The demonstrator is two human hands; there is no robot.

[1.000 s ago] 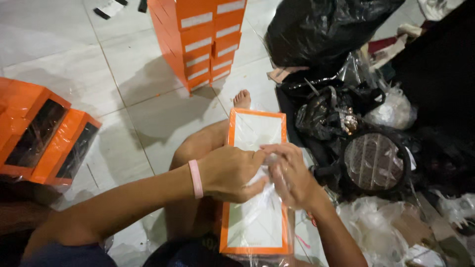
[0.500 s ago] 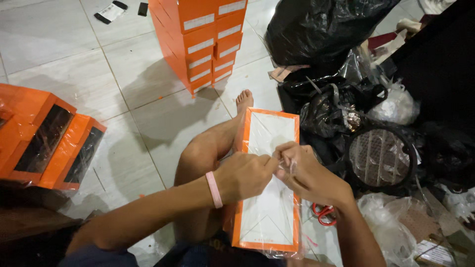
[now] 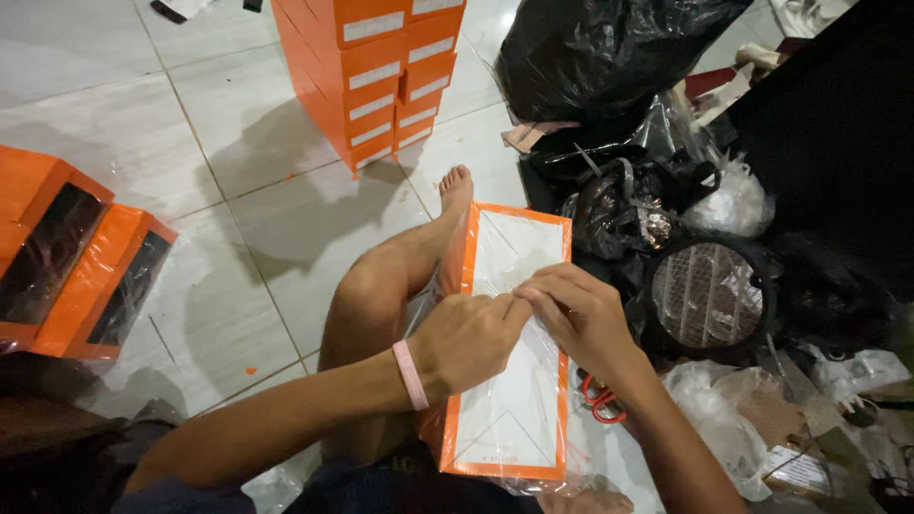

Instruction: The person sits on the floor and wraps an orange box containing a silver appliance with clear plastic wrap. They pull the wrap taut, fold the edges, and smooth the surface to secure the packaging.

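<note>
My left hand [image 3: 468,341] and right hand [image 3: 581,319] cover the middle of the orange-rimmed box [image 3: 514,419], hiding what my fingertips pinch. The orange-handled scissors [image 3: 600,400] lie mostly under my right wrist. The picture's left edge cuts off the orange window boxes [image 3: 67,266].

Pale tiled floor [image 3: 143,133] carries stacked orange boxes [image 3: 376,67], open orange boxes [image 3: 71,262], black bags [image 3: 609,52]

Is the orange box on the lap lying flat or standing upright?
Flat: the orange box lies across the lap, broad white face up, under left hand and right hand.
</note>
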